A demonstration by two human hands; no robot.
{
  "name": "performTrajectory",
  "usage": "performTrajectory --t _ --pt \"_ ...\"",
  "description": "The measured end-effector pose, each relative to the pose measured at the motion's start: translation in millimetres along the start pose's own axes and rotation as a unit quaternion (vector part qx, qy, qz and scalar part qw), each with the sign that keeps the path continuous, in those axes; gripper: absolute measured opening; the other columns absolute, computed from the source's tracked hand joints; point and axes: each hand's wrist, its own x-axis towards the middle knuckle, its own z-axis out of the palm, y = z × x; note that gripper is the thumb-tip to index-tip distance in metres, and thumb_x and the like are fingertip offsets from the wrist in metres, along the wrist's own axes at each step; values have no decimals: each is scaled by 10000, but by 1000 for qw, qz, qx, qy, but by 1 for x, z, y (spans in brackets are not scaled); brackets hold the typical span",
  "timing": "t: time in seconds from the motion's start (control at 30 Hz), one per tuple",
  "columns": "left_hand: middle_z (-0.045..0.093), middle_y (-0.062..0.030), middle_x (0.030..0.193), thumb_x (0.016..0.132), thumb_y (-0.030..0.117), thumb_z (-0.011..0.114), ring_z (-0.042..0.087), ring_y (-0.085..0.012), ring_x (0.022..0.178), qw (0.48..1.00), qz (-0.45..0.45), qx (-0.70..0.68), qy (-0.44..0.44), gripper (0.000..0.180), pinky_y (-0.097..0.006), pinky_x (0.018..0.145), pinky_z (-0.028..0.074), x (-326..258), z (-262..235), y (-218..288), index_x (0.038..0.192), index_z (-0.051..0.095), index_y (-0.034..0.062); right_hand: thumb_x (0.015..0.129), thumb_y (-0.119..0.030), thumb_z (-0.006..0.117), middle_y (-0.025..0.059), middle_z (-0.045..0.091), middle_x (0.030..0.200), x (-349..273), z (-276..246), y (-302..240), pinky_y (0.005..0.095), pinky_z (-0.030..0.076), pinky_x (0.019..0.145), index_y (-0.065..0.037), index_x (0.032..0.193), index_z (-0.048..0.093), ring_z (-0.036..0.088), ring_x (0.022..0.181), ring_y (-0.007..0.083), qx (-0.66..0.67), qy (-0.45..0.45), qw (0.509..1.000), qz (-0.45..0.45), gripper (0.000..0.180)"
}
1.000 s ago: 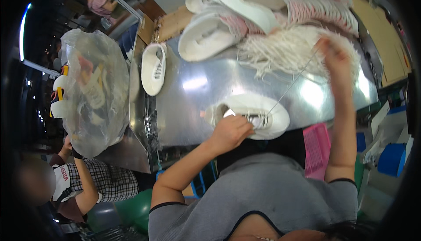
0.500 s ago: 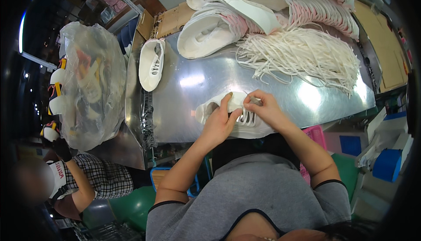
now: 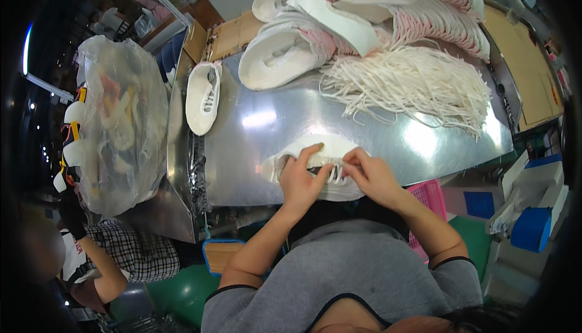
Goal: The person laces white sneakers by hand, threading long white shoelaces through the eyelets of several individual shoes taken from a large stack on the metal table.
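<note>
I am seeing the white shoe upper (image 3: 330, 144) lying at six o'clock on the metal counter (image 3: 260, 169), close to the wearer's body, which is probably making it easy to reach with both arms. Its heel is pointing to nine o'clock. The left hand (image 3: 308, 172) is holding it, thumb and forefinger spread across the throat beside the lace rows (image 3: 337, 176); I think this grip is steadying the soft material. The right hand (image 3: 357, 164) is making a narrow pinch at the laced part, but I cannot tell if a lace end is between its tips.

From this upper, the bundle of white laces (image 3: 412, 87) is lying between one and two o'clock, presumably for quick taking by the right side. Nested white uppers (image 3: 279, 60) are leaning in a row near twelve o'clock, perhaps for saving room. A laced upper (image 3: 201, 99) is resting apart, at ten o'clock.
</note>
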Motion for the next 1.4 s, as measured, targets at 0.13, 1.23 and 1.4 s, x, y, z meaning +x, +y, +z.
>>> performTrajectory --t 0.13,1.23,1.4 --pt "670 -161 1077 770 183 793 597 -312 1009 1000 -18 5 -6 422 -386 898 461 -2 4 -5 1154 660 71 972 -135 577 108 716 900 -2 -4 -2 287 512 668 12 1049 569 696 781 179 -41 -21 999 -15 166" --pt "670 -152 1045 742 147 821 608 -281 969 1000 -17 -13 12 431 -363 865 474 2 9 -2 1133 660 61 939 -215 588 111 694 741 9 -20 -24 441 519 660 -49 1205 556 684 752 332 -181 -48 982 -18 314" --pt "658 -165 1036 750 123 803 607 -295 975 1000 -5 -6 24 420 -371 869 473 1 8 -2 1137 652 57 944 -221 581 98 695 743 10 -14 -21 439 516 658 -54 1206 554 685 758 328 -181 -43 982 -16 312"
